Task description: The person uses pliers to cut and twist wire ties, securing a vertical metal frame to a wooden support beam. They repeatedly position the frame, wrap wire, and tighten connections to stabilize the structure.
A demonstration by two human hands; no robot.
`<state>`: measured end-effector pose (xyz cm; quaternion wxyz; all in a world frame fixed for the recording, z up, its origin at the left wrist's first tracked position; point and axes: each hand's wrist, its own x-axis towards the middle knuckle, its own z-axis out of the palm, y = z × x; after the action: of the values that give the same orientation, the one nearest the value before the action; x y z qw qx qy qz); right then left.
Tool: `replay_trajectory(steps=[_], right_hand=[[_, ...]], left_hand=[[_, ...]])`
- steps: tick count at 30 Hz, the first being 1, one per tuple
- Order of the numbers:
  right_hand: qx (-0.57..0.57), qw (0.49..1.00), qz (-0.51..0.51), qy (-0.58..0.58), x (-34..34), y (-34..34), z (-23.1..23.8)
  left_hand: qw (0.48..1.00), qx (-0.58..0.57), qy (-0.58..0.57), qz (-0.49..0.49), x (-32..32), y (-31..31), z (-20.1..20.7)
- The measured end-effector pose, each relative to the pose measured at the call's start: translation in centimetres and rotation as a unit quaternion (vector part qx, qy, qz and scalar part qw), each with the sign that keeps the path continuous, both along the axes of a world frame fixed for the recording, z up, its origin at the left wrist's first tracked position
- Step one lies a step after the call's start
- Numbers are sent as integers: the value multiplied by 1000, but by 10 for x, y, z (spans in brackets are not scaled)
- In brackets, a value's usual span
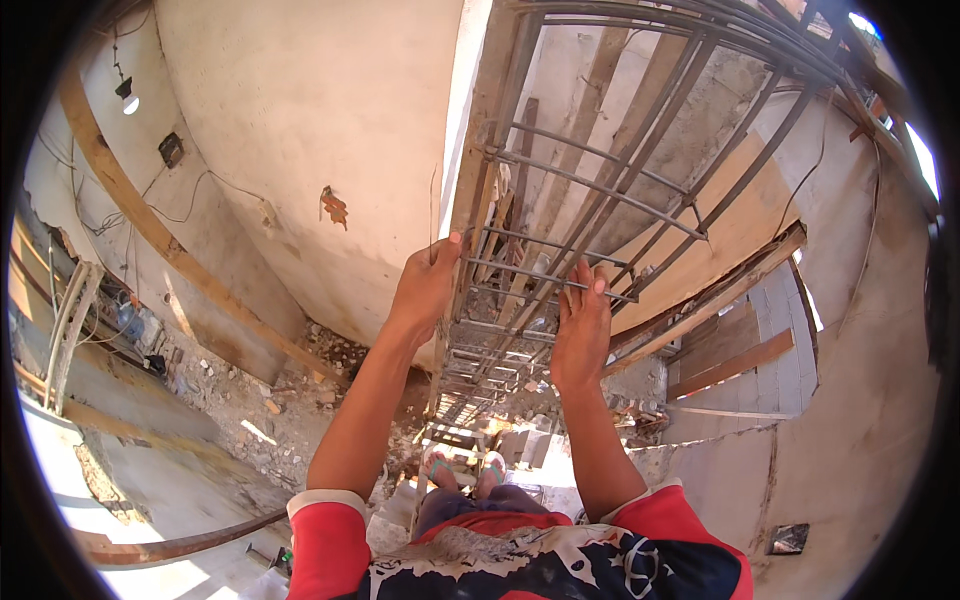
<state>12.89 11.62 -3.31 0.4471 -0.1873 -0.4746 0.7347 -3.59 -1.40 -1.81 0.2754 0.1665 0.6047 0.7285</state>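
Note:
In front of me rises a rebar cage (pixel 610 190) of long dark bars joined by thinner cross ties. My right hand (pixel 582 335) is closed around the cage's near side, fingertips over a bar beside a cross tie. At the cage's left, my left hand (pixel 425 285) is closed beside the edge of a wooden post (pixel 470 190). A thin wire (pixel 432 195) sticks up from its fingers, and part of the grip is hidden. My sandalled feet (pixel 440 467) stand on what looks like a ladder rung below.
A pale plaster wall (pixel 320 110) stands close on the left, crossed further left by a curved-looking timber (pixel 170 240). Rubble (pixel 270 430) covers the floor far below. On the right is a framed wall opening (pixel 740 350). A bulb (pixel 127 97) hangs at the upper left.

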Motion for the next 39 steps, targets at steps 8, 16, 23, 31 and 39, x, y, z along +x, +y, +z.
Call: replay_trajectory(steps=[8,16,23,31,39], right_hand=[[-21,998,65,-4,-10,7,9],[-8,996,82,-30,-3,0,18],[132,977,-49,-159,24,-50,-49],[133,963,134,-191,-34,-61,-44],[-51,977,190,-87,-65,-42,-13]], left_hand=[[997,59,-48,-13,7,3,2],[995,92,-18,-29,7,2,-3],[979,25,195,59,12,-41,-34],[906,-189,367,-94,-22,-129,-70],[859,-126,456,-195,-64,-89,-23]])
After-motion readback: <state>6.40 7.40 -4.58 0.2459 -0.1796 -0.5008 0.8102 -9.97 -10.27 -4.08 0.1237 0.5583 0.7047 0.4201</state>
